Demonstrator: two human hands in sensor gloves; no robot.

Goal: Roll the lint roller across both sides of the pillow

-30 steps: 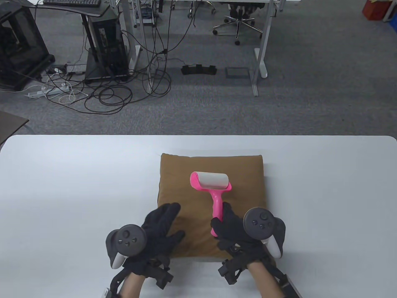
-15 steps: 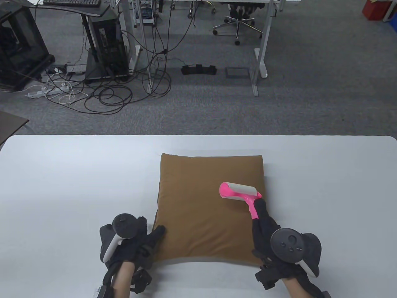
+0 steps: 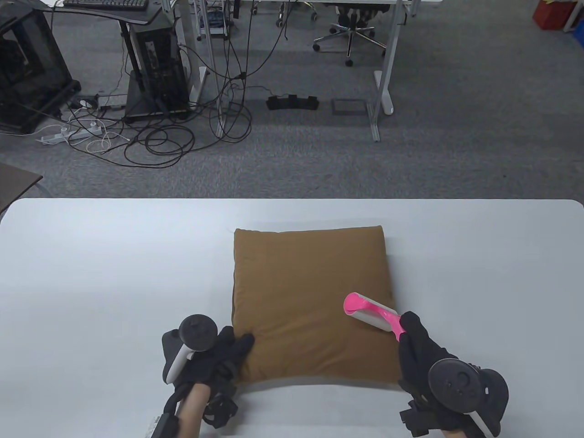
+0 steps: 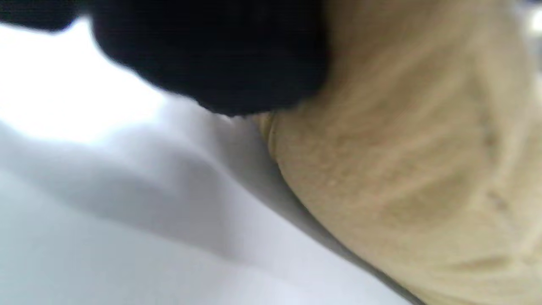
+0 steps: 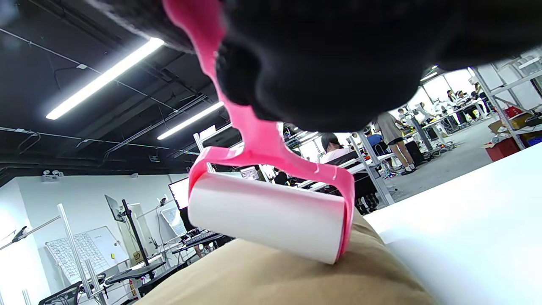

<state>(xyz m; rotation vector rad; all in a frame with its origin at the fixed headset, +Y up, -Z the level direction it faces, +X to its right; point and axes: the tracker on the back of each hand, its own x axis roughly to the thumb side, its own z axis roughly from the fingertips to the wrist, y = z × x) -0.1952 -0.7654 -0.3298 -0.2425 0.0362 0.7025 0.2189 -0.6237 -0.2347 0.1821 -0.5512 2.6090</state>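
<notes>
A brown square pillow (image 3: 310,301) lies flat on the white table (image 3: 114,273). My right hand (image 3: 417,349) grips the pink handle of a lint roller (image 3: 372,314), whose white roll rests on the pillow near its right edge. In the right wrist view the roller (image 5: 271,214) sits on the brown fabric (image 5: 275,277). My left hand (image 3: 226,351) holds the pillow's near-left corner, thumb on top. The left wrist view shows black glove fingers (image 4: 211,55) on the pillow's edge (image 4: 415,169), blurred.
The table's far edge (image 3: 292,199) runs across the middle of the table view. Beyond it are grey carpet, cables (image 3: 159,141), desk legs and an office chair (image 3: 350,32). White table surface lies to both sides of the pillow.
My right hand drew the roller from the pillow's middle back and right to its near-right part. My left hand left the top of the pillow and took hold of its near-left corner.
</notes>
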